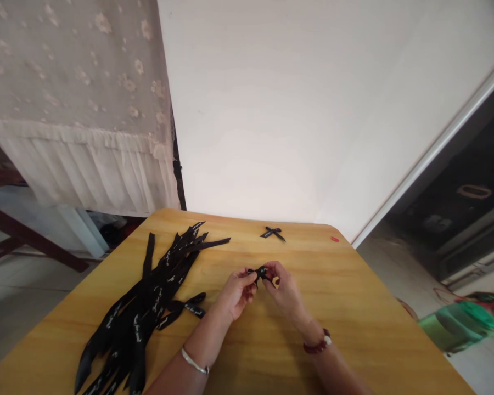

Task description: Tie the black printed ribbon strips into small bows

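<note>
A small black ribbon bow with pale lettering is held up over the middle of the table, between my two hands. My left hand pinches its left side with thumb and fingers. On the other side, my right hand has its fingers closed on the bow's right loop. Farther back on the table lies a finished-looking black bow. To the left spreads a large pile of black ribbon strips with white writing, and a looped ribbon piece lies at its right side.
The wooden table meets a white wall panel at its back edge. A small red item lies near the back right corner. Beyond the right edge is a green translucent container. A lace curtain hangs back left.
</note>
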Tool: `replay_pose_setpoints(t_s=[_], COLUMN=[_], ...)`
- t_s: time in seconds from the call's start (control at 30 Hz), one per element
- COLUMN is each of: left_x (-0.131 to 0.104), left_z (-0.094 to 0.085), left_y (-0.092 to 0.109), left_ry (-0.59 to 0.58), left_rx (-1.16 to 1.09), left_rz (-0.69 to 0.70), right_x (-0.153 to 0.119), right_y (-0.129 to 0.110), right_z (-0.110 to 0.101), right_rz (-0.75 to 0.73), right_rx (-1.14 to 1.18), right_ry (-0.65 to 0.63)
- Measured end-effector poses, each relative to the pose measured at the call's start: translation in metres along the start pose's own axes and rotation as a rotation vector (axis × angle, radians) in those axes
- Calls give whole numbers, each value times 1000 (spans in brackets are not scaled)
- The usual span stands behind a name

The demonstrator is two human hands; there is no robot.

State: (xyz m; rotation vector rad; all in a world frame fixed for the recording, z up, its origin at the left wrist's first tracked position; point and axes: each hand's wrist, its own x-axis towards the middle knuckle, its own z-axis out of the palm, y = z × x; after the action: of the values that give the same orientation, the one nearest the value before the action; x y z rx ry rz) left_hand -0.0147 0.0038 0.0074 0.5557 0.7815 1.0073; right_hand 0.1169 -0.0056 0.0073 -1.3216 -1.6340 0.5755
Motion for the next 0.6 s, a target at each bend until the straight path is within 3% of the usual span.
replay_pose_setpoints(t_s=[0.2, 0.4, 0.47, 0.53, 0.6], left_x=[0, -2, -3, -3, -4], left_z=[0, 1, 2, 2, 2], left_y=[1, 8, 9, 9, 8], left_ry=[43, 106, 109, 109, 112], left_rx=[-56, -80, -83, -82, -86], left_rz=[5, -15, -23, -19, -13], right_x=[-3, -2, -1, -2, -2], right_y=[4, 3, 0, -4, -7], right_z=[3, -8, -15, -19, -20], right_rz=[5, 114, 123, 35, -147], right_rx=[-59, 258, 233, 98, -35], right_ry=[-17, -116, -88, -38, -30])
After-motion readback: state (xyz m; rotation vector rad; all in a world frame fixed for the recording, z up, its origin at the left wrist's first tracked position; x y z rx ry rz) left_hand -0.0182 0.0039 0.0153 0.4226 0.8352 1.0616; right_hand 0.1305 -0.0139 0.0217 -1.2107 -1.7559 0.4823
